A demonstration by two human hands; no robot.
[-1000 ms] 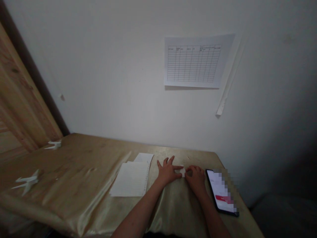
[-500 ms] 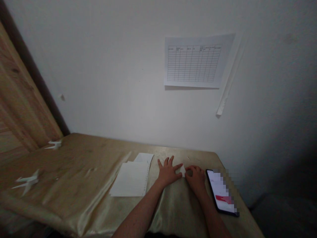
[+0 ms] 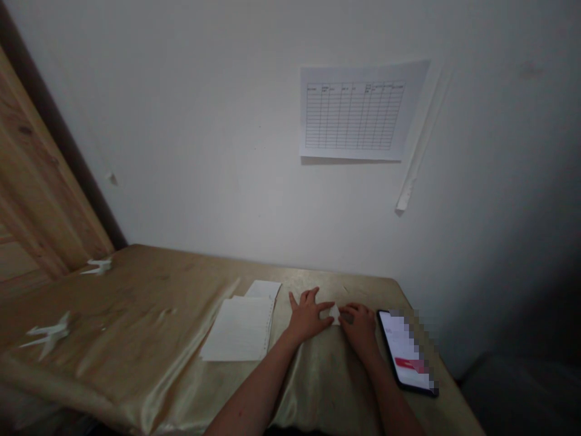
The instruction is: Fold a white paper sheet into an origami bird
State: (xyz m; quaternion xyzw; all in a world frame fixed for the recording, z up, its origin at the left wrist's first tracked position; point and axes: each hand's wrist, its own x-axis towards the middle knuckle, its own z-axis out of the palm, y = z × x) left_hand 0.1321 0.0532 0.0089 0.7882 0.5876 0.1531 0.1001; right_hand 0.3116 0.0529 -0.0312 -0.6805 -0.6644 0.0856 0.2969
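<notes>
A small folded piece of white paper (image 3: 334,314) lies on the cloth-covered table between my two hands. My left hand (image 3: 308,318) holds its left side with thumb and index finger, while the other fingers spread out away from it. At the paper's right edge, my right hand (image 3: 358,324) has its thumb and index finger bent in a pinch, the remaining fingers curled. My fingertips cover part of the paper, so its exact folds cannot be made out.
Lined loose sheets (image 3: 238,330) lie left of my hands. A phone (image 3: 403,357) with a lit screen rests at the right. Two folded paper figures (image 3: 48,333) stand at the table's left. On the wall hangs a printed table sheet (image 3: 351,115).
Both hands stay in nearly the same place around the paper. My right fingertips have shifted slightly at its edge. The view has moved a little.
</notes>
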